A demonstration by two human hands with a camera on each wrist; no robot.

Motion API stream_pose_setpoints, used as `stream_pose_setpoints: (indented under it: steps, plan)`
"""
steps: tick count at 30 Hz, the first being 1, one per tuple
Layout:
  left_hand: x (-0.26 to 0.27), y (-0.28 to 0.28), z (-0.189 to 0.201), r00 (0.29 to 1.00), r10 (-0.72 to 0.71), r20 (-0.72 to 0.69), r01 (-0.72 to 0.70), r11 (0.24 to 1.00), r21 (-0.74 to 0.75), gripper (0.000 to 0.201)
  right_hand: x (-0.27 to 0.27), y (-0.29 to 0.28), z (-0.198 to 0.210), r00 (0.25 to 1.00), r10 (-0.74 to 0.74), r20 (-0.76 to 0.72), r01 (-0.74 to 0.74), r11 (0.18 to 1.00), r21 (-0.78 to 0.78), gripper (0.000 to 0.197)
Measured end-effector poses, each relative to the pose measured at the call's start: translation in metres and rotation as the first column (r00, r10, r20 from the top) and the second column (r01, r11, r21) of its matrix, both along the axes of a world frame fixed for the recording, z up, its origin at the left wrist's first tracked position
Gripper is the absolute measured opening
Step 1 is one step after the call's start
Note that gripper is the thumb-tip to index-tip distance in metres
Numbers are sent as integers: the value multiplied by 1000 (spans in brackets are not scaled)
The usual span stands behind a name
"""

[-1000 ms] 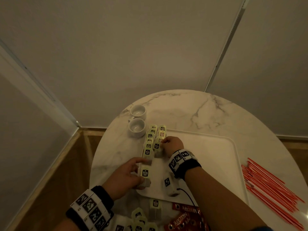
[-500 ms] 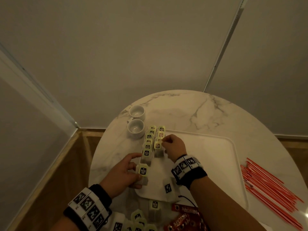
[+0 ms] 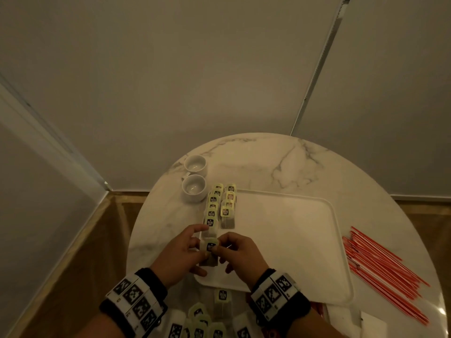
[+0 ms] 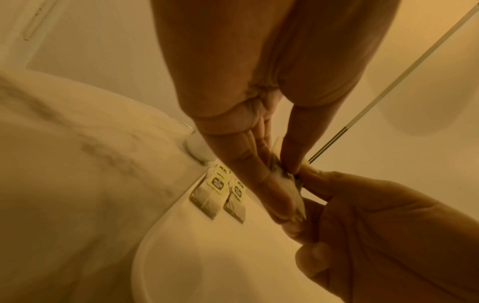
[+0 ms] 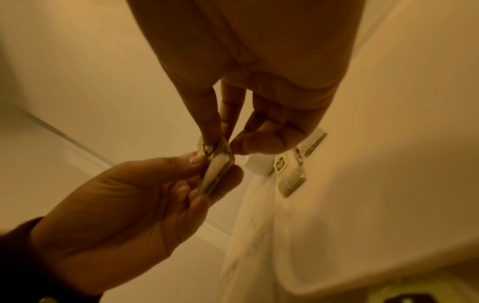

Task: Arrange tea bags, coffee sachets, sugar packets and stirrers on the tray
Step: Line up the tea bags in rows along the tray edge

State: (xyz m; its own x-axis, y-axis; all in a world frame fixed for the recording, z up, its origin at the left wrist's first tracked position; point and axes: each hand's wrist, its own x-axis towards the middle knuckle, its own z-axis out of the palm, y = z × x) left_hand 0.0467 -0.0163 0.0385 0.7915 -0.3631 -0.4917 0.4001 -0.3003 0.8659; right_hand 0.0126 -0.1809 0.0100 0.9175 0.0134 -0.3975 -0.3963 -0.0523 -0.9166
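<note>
Both hands have met over the tray's near-left corner: left hand and right hand fingers pinch one tea bag (held just above the tray). Lay it flat, tag up, continuing the left row.

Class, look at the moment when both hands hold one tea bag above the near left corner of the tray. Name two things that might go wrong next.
1. Both the left hand and the right hand pinch the same tea bag; pulling apart might tear the paper tag off.
2. The two rows of tea bags overlap closely on the tray; setting this one down carelessly could knock them askew.
</note>
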Motion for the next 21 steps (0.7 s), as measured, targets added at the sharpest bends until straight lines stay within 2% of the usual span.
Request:
stream_pose_setpoints:
  steps: [6,9,11,14,17,21]
  plan:
    - [-6,4,-4,999,-49,0,49,998,45,37,11,-18,-5,997,-73,11,73,997,-33,5]
    - [-8,8,-7,1000,-26,-9,26,998,62,29,25,-29,-18,994,-103,-24,97,980,-176,6]
    - [-9,11,-10,1000,-19,-15,20,997,68,28,36,-34,-29,990,-121,-75,100,966,-237,7]
    - [-12,14,-13,1000,-24,-18,25,997,79,26,49,-38,-38,979,-153,-137,121,969,-217,14]
    - [-15,16,-15,1000,-22,-21,24,996,85,26,60,-37,-43,975,-164,-151,125,962,-242,13]
    - [-18,17,-13,1000,-20,-16,22,995,92,25,72,-32,-50,979,-148,-142,90,933,-349,10]
